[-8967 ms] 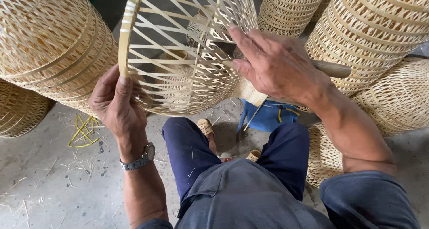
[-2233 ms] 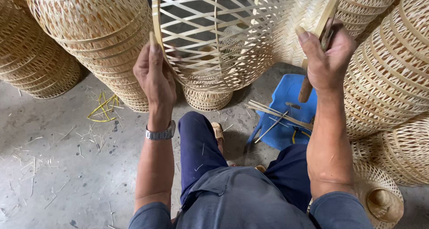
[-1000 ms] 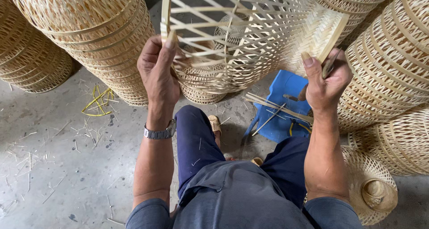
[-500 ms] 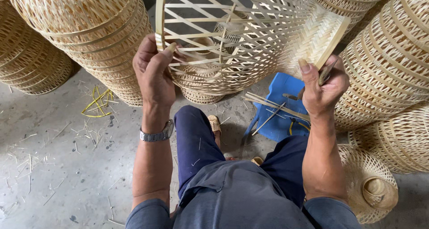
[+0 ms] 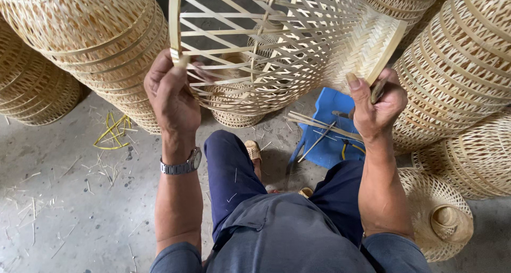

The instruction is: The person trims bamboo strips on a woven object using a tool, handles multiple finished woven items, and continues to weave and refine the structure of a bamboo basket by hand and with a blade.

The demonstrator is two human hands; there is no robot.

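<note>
I see an open-weave bamboo basket held up on its side above my knees, its mouth turned toward me. Pale flat strips cross in a wide diamond lattice, so I can look straight through to the inside. A thicker bent hoop forms its rim, running up the near left edge. On the right the weave tightens into a dense, herringbone-like band. A dark-handled tool stands upright just below that dense band, its blade hidden; I cannot tell whether it touches the basket.
</note>
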